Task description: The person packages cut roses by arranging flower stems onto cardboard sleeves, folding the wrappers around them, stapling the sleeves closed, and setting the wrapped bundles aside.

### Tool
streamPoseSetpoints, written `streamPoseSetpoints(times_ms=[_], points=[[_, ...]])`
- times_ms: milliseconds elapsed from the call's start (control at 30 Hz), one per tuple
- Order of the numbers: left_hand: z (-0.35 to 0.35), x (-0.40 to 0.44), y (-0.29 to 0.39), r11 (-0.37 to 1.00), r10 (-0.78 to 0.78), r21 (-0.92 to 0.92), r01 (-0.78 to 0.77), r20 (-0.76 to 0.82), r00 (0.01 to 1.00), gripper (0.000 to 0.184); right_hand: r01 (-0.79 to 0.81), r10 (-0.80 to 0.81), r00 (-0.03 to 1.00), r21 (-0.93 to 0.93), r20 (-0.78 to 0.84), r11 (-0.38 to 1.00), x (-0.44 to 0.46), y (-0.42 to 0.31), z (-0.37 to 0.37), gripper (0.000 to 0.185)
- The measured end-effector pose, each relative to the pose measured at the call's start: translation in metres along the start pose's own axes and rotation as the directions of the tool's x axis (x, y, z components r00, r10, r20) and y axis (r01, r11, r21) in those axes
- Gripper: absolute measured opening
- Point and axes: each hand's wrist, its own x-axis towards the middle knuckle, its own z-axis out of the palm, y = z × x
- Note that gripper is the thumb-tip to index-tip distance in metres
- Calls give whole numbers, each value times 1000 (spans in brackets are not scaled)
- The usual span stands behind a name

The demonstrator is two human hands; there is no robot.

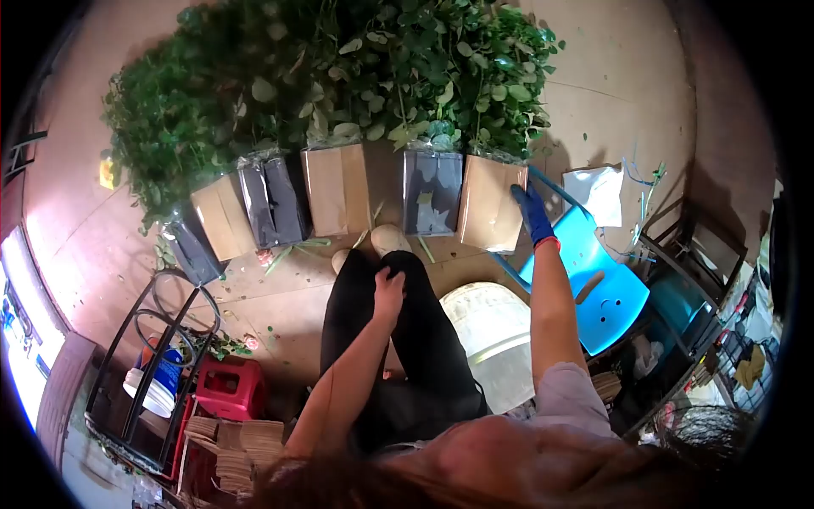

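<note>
A brown, smooth-looking floor (623,106) spreads through the room, crossed by thin seams and dotted with bits of leaf. At 9 o'clock a bright opening (19,318) lets in white light, which glares on the floor nearby. At 8 o'clock stand a black metal frame (163,360) and a red plastic stool (227,388). A bright blue chair (585,280) sits tilted toward 3 o'clock, with a dark chair-like frame (731,254) beyond it. Between 3 and 4 o'clock, a wire rack (748,365) holds clutter.
</note>
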Motion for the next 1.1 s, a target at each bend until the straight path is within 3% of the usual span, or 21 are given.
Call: streamPoseSetpoints(times_ms=[67,133,233,300,333,467,533,600,633,700,733,767,800,833,900,933,967,1000,1033,1067,1100], points=[[22,24,30,976,-95,-199,92,-4,996,69,16,-1,996,181,-84,983,3,16,16,58],[32,72,38,860,-226,-458,224,50,973,73,-22,26,999,133,-29,991,-2,5,32,59],[18,120,54,653,120,-742,154,301,946,74,-9,-1,999,199,52,980,22,14,54,64],[-3,130,76,572,281,-796,197,416,865,77,-7,-5,998,197,63,980,31,7,73,63],[-7,119,89,644,190,-752,142,338,922,80,-50,22,991,211,134,976,39,-2,76,61],[-8,142,106,661,260,-743,102,355,898,81,70,-87,992,185,88,980,76,-41,97,40],[-7,143,119,708,285,-705,34,330,900,83,183,-181,978,-9,108,983,99,-50,100,40],[-4,144,120,709,156,-697,106,303,940,82,338,-312,941,-273,135,901,115,-58,105,47],[-5,142,120,708,93,-693,139,286,954,81,251,-242,968,-376,73,892,111,-61,103,57],[-11,122,108,856,-52,-507,103,115,992,76,56,-112,991,-550,-68,833,90,-69,107,79],[-15,106,101,910,-106,-402,104,17,994,73,141,-257,955,-531,-151,836,65,-68,112,81],[-25,82,91,976,-44,-213,42,-6,999,67,193,-290,941,-426,-175,884,40,-71,117,76],[-40,55,82,1000,24,-18,-25,-17,1000,61,326,-458,865,-466,-204,823,32,-36,117,64],[-63,57,51,980,152,130,-153,22,988,57,311,-372,922,-368,-107,877,-27,-76,129,53],[-104,32,4,880,395,273,-389,37,918,45,86,-48,994,-422,100,902,-94,-36,122,46],[-126,17,-25,878,426,273,-393,-73,902,41,185,-132,967,-248,216,951,-133,-6,119,44],[-144,-26,-30,921,331,271,-280,-166,929,43,368,-205,906,-452,370,812,-188,-36,118,48],[-163,-73,-34,953,234,252,-169,-256,938,45,480,-84,830,-631,551,610,-222,-9,99,52],[-187,-89,-76,907,277,401,-129,-337,900,46,352,216,830,-783,514,513,-266,-44,97,54],[-204,-123,-106,867,325,485,-114,-377,867,49,470,114,772,-683,625,559,-299,-32,81,55],[-222,-152,-129,898,134,437,53,-386,913,51,354,288,761,-744,582,567,-329,-46,70,53]])
